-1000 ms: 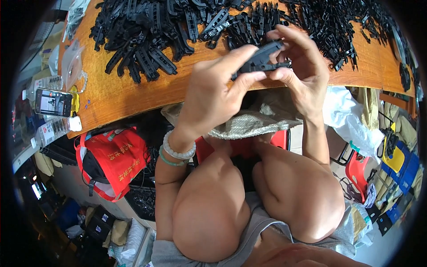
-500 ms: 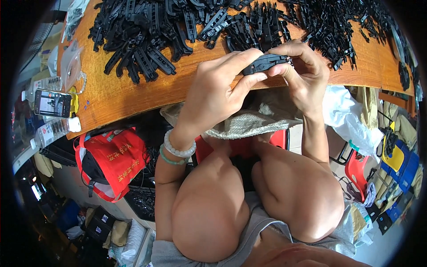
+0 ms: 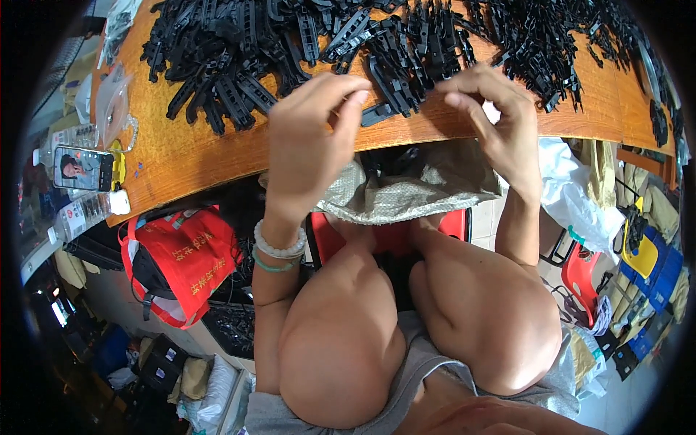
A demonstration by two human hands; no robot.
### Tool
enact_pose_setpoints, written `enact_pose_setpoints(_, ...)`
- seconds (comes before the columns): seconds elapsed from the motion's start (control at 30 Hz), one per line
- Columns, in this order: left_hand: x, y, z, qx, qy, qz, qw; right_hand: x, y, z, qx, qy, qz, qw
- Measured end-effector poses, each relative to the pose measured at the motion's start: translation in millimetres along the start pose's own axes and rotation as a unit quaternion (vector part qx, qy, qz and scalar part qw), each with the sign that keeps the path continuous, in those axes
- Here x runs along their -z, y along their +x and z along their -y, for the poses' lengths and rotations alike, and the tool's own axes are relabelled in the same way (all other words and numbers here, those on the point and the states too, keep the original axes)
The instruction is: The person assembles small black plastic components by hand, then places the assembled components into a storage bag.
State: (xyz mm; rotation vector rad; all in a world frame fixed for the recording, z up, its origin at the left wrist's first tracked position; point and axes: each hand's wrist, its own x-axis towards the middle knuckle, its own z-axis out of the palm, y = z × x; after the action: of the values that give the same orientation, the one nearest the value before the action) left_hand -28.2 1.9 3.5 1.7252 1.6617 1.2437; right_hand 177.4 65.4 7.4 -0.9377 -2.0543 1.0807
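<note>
My left hand (image 3: 312, 134) hovers over the table's front edge, blurred by motion. Its thumb and forefinger are bent toward each other with a small gap, and nothing shows between them. Opposite it, my right hand (image 3: 500, 119) is raised with thumb and curled forefinger slightly apart, empty as far as I see. Between the hands, a black plastic part (image 3: 377, 113) lies near the table edge. Beyond it spreads a pile of long black plastic parts (image 3: 239, 58). Under the edge hangs a woven sack (image 3: 413, 196), with dark pieces visible in its mouth.
Smaller black parts (image 3: 536, 58) cover the far right of the wooden table (image 3: 174, 163). At its left side are a phone (image 3: 83, 168), a plastic bottle (image 3: 80, 217) and clear bags. A red bag (image 3: 185, 261) stands below; white plastic bags (image 3: 573, 185) hang right.
The black plastic clip-like part held between both hands has left them; where it went is unclear. My left hand has moved left, away from the right, which stays nearly in place.
</note>
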Motion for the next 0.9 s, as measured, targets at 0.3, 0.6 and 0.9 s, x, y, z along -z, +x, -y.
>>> enact_pose_setpoints(0.3, -21.3, 18.5, 11.6, -0.203, 0.18, 0.056, 0.961, -11.1, 31.7, -11.9, 0.172, -0.334, -0.031, 0.926)
enact_pose_setpoints(0.6, -18.2, 22.4, 20.2, -0.173, 0.025, -0.088, 0.981, -5.4, 41.5, 3.5, 0.13, -0.281, 0.003, 0.951)
enact_pose_setpoints(0.9, 3.0, 27.1, 13.8, 0.124, -0.508, -0.023, 0.852, -8.1, 45.0, -20.8, 0.016, 0.022, -0.229, 0.973)
